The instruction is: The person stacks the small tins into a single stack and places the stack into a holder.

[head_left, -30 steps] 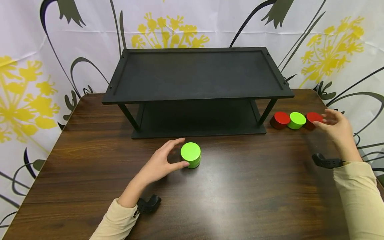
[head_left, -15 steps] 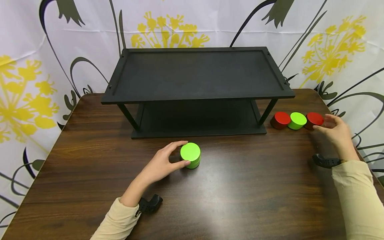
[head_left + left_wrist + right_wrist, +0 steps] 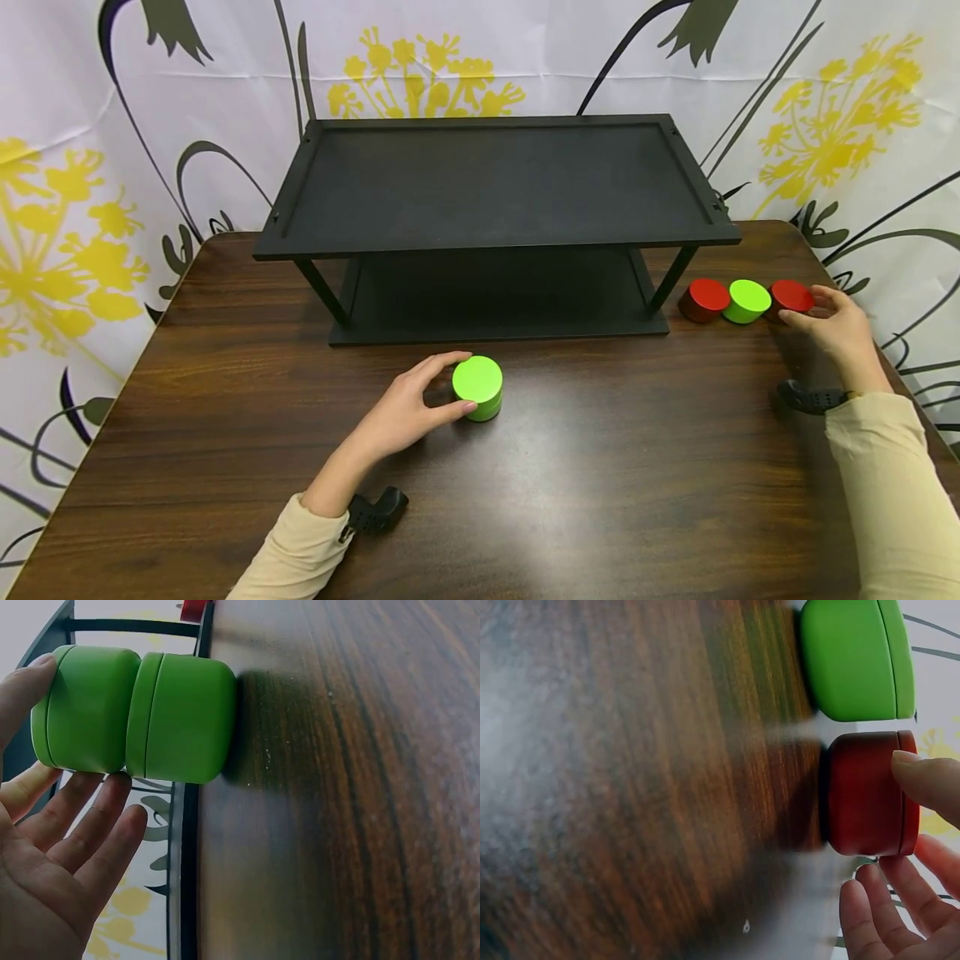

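Note:
Two green round lidded canisters stand stacked in front of the rack. My left hand holds the upper green canister from its left side, thumb at the near side and fingers at the far side. The lower green canister rests on the table beneath it. At the right, my right hand grips a red canister between thumb and fingers near its lid; this canister stands on the table. Beside it are another green canister and, farther left, a second red canister, in one row.
A black two-tier rack stands at the back of the wooden table, its upper shelf overhanging the lower shelf. The canister row sits just right of the rack's leg. A flowered curtain hangs behind.
My right hand has moved slightly left and closed its thumb and fingers about the red canister. My left fingers have come in against the upper green canister. The canisters stay in place.

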`<state>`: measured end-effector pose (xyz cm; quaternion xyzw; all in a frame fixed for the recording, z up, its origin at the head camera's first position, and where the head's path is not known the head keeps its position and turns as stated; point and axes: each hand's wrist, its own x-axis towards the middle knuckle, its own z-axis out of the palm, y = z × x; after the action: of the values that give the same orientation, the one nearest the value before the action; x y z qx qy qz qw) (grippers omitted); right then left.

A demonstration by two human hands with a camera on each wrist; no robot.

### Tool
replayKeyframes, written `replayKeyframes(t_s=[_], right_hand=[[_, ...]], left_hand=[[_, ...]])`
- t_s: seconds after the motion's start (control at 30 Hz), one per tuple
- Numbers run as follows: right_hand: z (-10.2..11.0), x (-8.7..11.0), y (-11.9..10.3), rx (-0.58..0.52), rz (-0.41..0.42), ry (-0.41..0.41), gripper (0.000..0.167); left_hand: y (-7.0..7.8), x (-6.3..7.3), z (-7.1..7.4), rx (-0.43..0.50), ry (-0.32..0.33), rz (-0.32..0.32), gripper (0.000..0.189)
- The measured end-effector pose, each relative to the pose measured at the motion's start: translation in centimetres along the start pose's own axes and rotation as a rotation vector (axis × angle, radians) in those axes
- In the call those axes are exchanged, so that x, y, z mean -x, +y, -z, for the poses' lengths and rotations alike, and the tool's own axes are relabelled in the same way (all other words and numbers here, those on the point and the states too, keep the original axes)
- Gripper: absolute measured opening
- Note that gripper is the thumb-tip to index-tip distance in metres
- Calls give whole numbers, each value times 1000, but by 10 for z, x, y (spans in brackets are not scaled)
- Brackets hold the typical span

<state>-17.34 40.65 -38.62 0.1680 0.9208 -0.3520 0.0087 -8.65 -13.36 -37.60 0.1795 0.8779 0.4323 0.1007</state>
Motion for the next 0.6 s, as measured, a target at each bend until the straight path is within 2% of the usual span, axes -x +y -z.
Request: replayKeyframes(t_s=[0.27, 0.6], right_hand=[[0, -2, 1, 7, -32, -37, 80], [-3, -2, 3, -40, -16, 6, 79]], left_hand=[[0, 0, 0, 5, -4, 3, 64], [2, 1, 1, 11, -5, 2, 63]])
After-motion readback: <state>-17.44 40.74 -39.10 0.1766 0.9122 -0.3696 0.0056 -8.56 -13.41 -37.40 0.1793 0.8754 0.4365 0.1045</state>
